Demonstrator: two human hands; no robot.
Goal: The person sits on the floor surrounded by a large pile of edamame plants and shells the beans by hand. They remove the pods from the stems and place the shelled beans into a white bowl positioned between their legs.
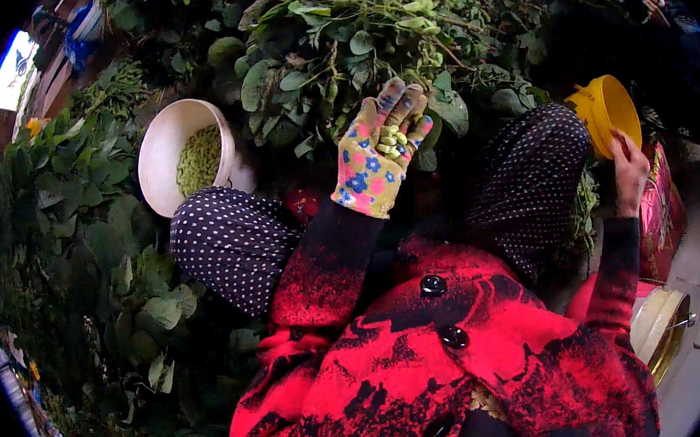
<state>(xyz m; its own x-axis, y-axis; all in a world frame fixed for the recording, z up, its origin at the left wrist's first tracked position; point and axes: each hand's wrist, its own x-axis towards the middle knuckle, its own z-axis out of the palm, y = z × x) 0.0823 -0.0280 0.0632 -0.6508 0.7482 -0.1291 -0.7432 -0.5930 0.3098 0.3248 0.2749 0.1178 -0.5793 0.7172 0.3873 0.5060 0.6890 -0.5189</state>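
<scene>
Nearest, our gloved left hand (382,160) lies palm up, fingers apart and half curled around shelled green beans (391,142); we seem mid-shelling, and the next move calls for a level palm. Our bare right hand (630,170) meets the yellow bucket (593,115) at its rim (we cannot tell whether it grips). Our polka-dot left knee (230,243) partly blocks the white bucket (161,161); leafy bean plants (381,15) heap beyond.

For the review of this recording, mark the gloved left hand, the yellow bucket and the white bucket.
gloved left hand (374,152): head view, on its palm
yellow bucket (596,113): head view, on its wall
white bucket (162,156): head view, on its bare inner wall
</scene>
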